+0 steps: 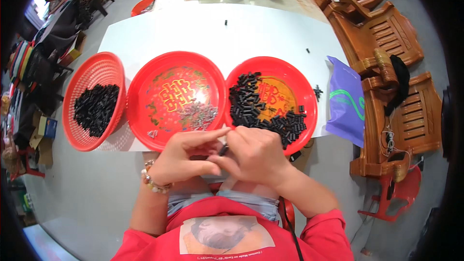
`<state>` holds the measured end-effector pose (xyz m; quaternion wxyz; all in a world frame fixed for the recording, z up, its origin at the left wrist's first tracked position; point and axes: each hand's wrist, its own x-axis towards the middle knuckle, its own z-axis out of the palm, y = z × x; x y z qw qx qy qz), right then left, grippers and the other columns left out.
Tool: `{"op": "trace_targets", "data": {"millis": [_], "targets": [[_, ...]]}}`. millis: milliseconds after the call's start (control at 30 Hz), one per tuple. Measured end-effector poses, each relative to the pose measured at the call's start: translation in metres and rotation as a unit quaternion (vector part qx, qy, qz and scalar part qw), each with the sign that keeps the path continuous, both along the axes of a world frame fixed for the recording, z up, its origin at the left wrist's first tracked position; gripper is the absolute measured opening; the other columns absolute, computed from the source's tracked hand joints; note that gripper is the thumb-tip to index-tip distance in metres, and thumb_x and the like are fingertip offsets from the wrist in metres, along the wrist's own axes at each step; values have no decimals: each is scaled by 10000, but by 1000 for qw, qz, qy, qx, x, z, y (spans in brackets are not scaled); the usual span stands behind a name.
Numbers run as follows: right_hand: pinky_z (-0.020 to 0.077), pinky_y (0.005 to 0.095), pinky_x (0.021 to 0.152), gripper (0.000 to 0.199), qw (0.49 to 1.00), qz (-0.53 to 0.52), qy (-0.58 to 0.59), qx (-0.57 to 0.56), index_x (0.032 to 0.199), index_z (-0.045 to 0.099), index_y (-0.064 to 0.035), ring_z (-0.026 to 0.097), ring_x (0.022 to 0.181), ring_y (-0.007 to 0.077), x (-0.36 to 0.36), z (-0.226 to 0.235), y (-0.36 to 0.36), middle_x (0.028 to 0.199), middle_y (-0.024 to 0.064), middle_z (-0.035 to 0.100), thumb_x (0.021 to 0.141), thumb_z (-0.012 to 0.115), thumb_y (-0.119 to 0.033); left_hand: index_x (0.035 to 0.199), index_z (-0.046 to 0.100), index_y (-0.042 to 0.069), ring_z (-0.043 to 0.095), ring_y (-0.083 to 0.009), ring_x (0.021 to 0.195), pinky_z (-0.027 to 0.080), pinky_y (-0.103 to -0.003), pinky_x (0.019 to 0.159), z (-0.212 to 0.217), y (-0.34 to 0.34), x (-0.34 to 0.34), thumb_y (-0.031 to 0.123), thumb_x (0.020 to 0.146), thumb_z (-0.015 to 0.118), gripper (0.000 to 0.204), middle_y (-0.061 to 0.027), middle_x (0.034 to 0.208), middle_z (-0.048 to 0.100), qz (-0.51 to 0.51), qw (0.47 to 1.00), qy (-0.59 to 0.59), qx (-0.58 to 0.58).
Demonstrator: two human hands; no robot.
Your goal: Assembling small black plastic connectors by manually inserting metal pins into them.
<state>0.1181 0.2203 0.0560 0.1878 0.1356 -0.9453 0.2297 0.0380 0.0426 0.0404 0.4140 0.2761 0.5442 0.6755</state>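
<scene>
My left hand (186, 154), with a beaded bracelet (153, 179) at its wrist, is held up at the table's near edge. Its forefinger reaches across to the right hand, while the other fingers curl inward; what they hold is hidden. Closed in a pinch, my right hand (258, 153) has a small black cylindrical piece (223, 150) at its fingertips, between the two hands. Just beyond lies a red plate (309, 133) with many loose black pieces (245, 97). The middle red plate (140, 82) carries a heap of tiny silvery parts (200, 115).
A red mesh basket (113, 67) full of black pieces stands at the left. A purple pouch (344, 101) lies on the right of the white tabletop (203, 29). Stray black pieces (317, 91) rest near it. Wooden chairs (391, 34) line the right side.
</scene>
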Motion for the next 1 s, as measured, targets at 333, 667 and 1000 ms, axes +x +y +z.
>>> {"op": "trace_targets", "data": {"millis": [333, 667, 1000], "targets": [[492, 334, 537, 210, 996, -85, -26, -25, 887, 608, -78, 618, 631, 239, -6, -18, 20, 742, 71, 587, 784, 675, -248, 1059, 630, -19, 607, -105, 852, 504, -237, 767, 6, -32, -25, -34, 850, 584, 214, -63, 966, 650, 307, 930, 189, -72], [486, 364, 620, 122, 967, -236, -98, -14, 884, 672, -90, 619, 716, 264, -13, -57, 98, 797, 81, 611, 796, 650, -172, 1082, 638, 20, 607, -172, 950, 456, -285, 837, -11, -127, -90, 81, 839, 622, 251, -86, 1031, 654, 453, 687, 449, -348], [507, 392, 632, 107, 967, -228, -117, -14, 853, 644, -82, 626, 732, 289, -12, -58, 90, 853, 91, 603, 789, 640, -167, 970, 659, -20, 604, -84, 803, 485, -214, 713, -8, -36, -35, -6, 851, 609, 129, -51, 873, 662, 427, 834, 334, -104]]}}
